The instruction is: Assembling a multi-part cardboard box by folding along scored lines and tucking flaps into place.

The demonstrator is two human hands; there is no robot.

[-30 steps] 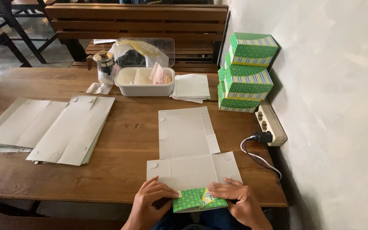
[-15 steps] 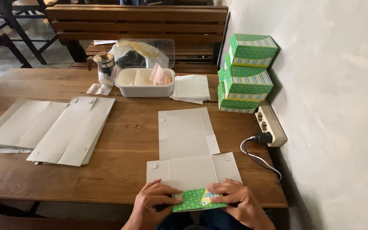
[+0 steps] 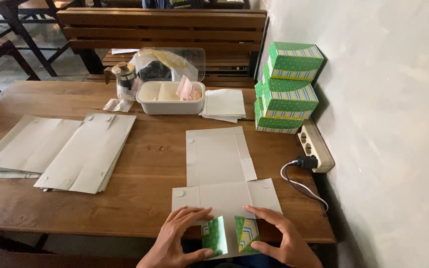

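At the bottom centre of the frame, the left hand and right hand each pinch a raised green patterned flap of an unfolded box blank, fingers curled round the card. The blank lies flat on the wooden tabletop, reaching toward mid-frame. Left of it sits a stack of flat blanks; finished green boxes are piled at upper right, against the wall.

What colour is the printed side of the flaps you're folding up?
Green with striped yellow, blue and white triangles, on the flaps; the head view shows it.
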